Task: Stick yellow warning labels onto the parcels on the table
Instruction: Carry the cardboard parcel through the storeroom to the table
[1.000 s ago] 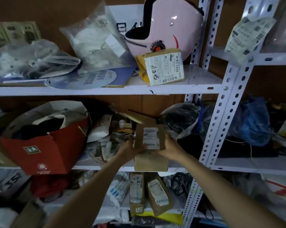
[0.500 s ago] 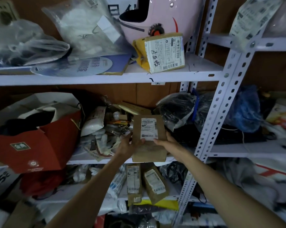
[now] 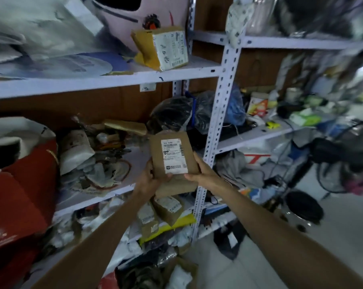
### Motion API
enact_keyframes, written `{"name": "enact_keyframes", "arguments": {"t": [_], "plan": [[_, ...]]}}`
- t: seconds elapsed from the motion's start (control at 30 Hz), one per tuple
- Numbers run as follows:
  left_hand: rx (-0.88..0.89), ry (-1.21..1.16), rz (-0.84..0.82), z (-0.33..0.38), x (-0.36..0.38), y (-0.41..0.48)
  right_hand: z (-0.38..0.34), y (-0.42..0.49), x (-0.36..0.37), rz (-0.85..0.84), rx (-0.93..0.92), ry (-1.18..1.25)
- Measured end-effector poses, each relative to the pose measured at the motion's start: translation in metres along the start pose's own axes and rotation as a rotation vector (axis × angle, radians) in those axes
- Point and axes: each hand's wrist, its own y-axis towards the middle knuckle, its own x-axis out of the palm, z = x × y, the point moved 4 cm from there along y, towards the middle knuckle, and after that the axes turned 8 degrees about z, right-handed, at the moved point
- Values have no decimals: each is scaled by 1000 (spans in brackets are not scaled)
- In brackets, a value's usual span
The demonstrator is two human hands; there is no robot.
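A flat brown parcel (image 3: 172, 163) with a white shipping label is held in front of the middle shelf. My left hand (image 3: 150, 178) grips its lower left edge, thumb on the front. My right hand (image 3: 203, 174) grips its lower right edge, thumb across the bottom of the label. A second brown parcel (image 3: 176, 185) sits right behind and below it, partly hidden by my hands. No yellow warning label shows in my hands. Two more brown parcels (image 3: 166, 207) lie on the lower shelf below.
White metal shelving (image 3: 224, 97) is packed with bags and packets. A yellow-brown box (image 3: 161, 51) stands on the upper shelf, a red paper bag (image 3: 24, 190) at the left. To the right are cluttered shelves, a fan (image 3: 343, 163) and open floor.
The view has swung right and down, so the shelves slid left. Both hands have drawn the brown parcel away from the shelf, still gripping it.
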Motion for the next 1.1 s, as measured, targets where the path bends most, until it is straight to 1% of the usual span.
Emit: {"name": "enact_keyframes", "arguments": {"t": [0.07,0.17,0.3,0.37,0.4,0.47,0.57,0.6,0.67,0.77,0.87,0.97,1.1], "plan": [[25,-16,-12,0,6,-12,2,-21,-9,34,8,-4],[36,11,-58,-10,17,-23,18,-43,-17,145,61,77],[-8,-17,-151,-4,38,-49,34,-76,-32,246,5,27],[-9,-52,-210,12,62,-69,46,-100,-55,321,-18,72],[10,-74,-247,20,79,-78,50,-115,-68,343,-25,127],[34,-88,-327,37,118,-98,67,-148,-100,417,-31,157],[28,-48,-508,60,184,-131,100,-204,-152,581,6,163],[39,-53,-573,67,208,-144,109,-225,-168,611,16,205],[79,-69,-684,86,253,-174,132,-269,-200,723,52,264],[150,-75,-852,113,325,-229,158,-342,-240,918,98,264],[166,-84,-1035,140,390,-288,182,-413,-279,1116,142,295],[191,-61,-1220,161,451,-346,191,-487,-311,1271,170,324],[338,-56,-1479,195,516,-430,197,-580,-332,1500,204,324]]}}
